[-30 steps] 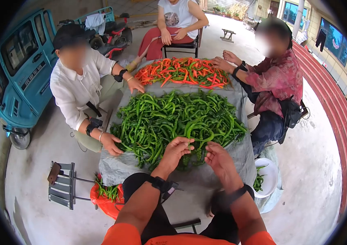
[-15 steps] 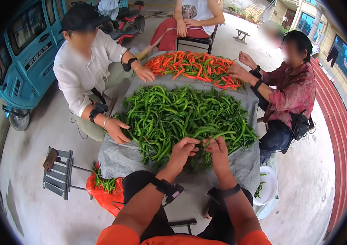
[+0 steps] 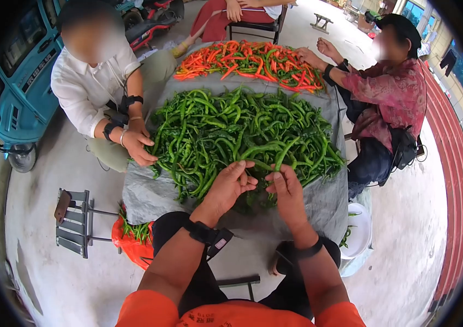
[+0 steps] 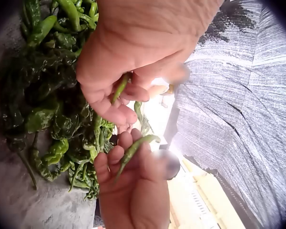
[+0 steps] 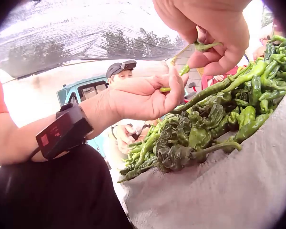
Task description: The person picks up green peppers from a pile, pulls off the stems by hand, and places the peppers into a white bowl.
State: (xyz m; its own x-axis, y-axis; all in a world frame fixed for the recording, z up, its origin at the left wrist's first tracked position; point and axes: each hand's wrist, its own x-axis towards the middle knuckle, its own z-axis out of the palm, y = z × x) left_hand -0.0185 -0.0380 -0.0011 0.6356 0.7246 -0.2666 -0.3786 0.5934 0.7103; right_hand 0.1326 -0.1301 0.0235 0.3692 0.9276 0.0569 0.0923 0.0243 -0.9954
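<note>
A heap of green peppers [image 3: 215, 125] covers the middle of the grey cloth. At its near edge, my left hand [image 3: 225, 191] pinches a green pepper, seen between its fingers [image 4: 120, 88] in the left wrist view. Close beside it, my right hand [image 3: 290, 201] holds another slim green pepper [image 4: 133, 150] between thumb and fingers. The right wrist view shows my left hand [image 5: 138, 98] palm up below my right hand [image 5: 214, 28], whose fingers grip a pepper's stem end [image 5: 207, 46]. Fingers partly hide both peppers.
Red peppers [image 3: 253, 60] lie at the cloth's far side. People sit at left, right and far side. A white bucket [image 3: 358, 231] stands low right; a red bag [image 3: 133, 242] with green peppers and a slatted stool [image 3: 73, 223] are low left.
My hands have drawn slightly apart, and the pepper at my right hand now points more upward. The person at left has brought both hands together at the heap's left edge. The head view has shifted.
</note>
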